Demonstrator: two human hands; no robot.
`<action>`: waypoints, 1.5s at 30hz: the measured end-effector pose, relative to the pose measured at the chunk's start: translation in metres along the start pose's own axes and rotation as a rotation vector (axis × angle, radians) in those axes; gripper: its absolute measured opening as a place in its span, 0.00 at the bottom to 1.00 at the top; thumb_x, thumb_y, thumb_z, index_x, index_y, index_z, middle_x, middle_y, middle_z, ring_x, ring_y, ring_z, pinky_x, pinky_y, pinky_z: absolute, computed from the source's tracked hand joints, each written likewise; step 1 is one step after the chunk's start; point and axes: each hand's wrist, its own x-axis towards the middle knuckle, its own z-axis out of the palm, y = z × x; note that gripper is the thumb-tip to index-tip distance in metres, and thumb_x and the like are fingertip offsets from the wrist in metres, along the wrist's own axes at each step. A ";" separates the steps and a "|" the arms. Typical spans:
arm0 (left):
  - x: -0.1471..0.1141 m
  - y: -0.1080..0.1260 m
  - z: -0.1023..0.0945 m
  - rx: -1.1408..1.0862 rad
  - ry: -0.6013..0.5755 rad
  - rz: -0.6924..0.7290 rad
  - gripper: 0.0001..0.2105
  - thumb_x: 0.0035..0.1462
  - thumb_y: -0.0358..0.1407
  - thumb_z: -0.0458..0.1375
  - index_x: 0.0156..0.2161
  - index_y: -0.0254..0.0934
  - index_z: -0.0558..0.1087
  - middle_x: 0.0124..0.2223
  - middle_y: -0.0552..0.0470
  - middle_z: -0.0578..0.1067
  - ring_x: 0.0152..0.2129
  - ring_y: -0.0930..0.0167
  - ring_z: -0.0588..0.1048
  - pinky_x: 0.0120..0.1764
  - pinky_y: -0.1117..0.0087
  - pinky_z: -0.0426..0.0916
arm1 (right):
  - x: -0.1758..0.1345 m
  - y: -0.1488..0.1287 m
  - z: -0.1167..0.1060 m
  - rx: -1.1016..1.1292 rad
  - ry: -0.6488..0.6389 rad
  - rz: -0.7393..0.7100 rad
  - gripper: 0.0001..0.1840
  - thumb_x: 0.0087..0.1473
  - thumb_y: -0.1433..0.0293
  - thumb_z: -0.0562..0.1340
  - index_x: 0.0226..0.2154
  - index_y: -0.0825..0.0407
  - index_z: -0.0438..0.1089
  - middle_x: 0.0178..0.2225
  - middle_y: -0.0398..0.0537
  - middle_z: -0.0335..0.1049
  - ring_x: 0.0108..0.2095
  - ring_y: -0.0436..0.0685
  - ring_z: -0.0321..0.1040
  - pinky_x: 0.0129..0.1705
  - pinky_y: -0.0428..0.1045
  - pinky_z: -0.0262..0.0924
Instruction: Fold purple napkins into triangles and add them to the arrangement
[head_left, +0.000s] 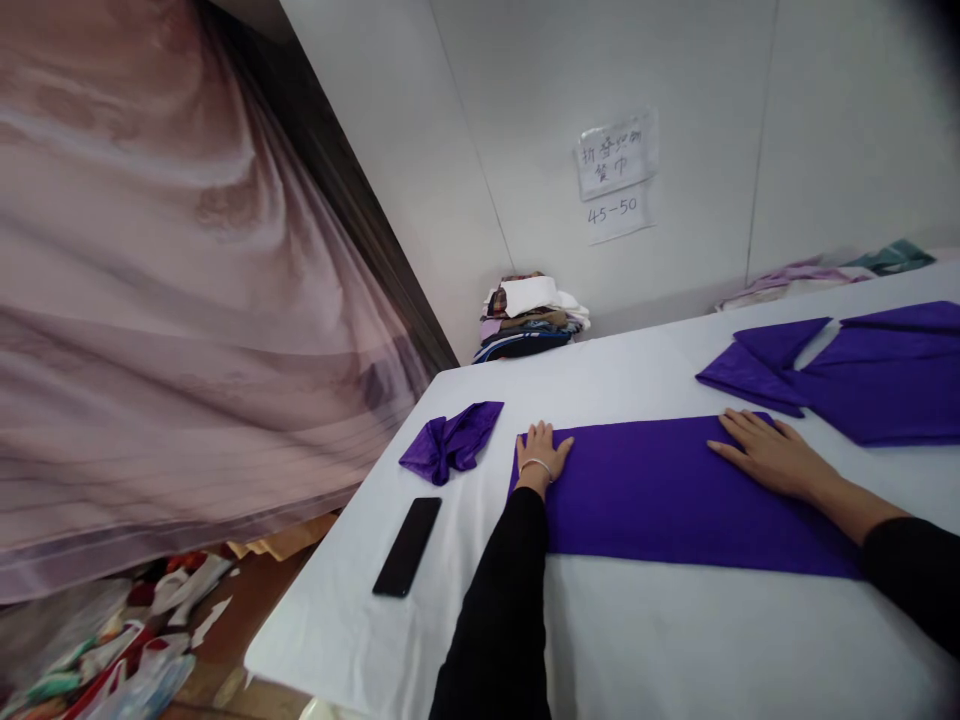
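A purple cloth [637, 495], folded into a long flat rectangle, lies on the white table before me. My left hand [542, 455] rests flat on its upper left corner, fingers spread, a thin bracelet at the wrist. Farther right, my right hand [772, 458] presses down near the cloth's top edge with fingers stretched out. Neither hand grips anything. Beyond the right hand lies another purple cloth shaped like a bow [885, 375], cut off by the frame. A smaller purple bow-shaped cloth [452, 443] sits to the left of my left hand.
A black phone [407, 547] lies on the white table [337, 610] near its left edge. Stacked folded fabrics [531, 318] stand behind the table against the wall. A pink curtain [165, 300] hangs at left, with bags and cloth scraps [127, 640] on the floor below.
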 end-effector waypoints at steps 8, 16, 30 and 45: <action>-0.023 -0.060 -0.009 0.021 0.040 -0.277 0.27 0.59 0.49 0.34 0.61 0.41 0.50 0.65 0.52 0.45 0.61 0.66 0.42 0.58 0.53 0.42 | 0.001 -0.005 -0.003 0.038 -0.003 0.020 0.34 0.53 0.53 0.40 0.54 0.53 0.59 0.60 0.58 0.51 0.60 0.66 0.42 0.57 0.65 0.40; -0.070 -0.046 -0.012 -0.007 0.035 -0.312 0.28 0.59 0.48 0.36 0.61 0.36 0.49 0.64 0.44 0.47 0.61 0.62 0.46 0.57 0.53 0.47 | 0.006 -0.001 -0.010 0.052 -0.045 0.032 0.39 0.52 0.48 0.39 0.56 0.56 0.56 0.61 0.58 0.48 0.61 0.66 0.41 0.57 0.64 0.39; -0.121 0.012 0.006 0.066 -0.026 0.102 0.31 0.57 0.54 0.34 0.62 0.42 0.47 0.65 0.53 0.44 0.61 0.66 0.40 0.59 0.53 0.37 | -0.047 -0.197 -0.028 0.316 -0.122 -0.333 0.41 0.54 0.45 0.40 0.60 0.53 0.48 0.62 0.55 0.42 0.62 0.63 0.35 0.59 0.63 0.29; -0.122 -0.012 -0.010 0.126 0.032 -0.121 0.32 0.57 0.54 0.36 0.62 0.37 0.48 0.65 0.46 0.44 0.61 0.59 0.40 0.58 0.48 0.38 | -0.108 -0.009 -0.038 0.026 -0.064 0.029 0.36 0.55 0.48 0.40 0.60 0.47 0.49 0.63 0.50 0.43 0.62 0.63 0.37 0.58 0.64 0.35</action>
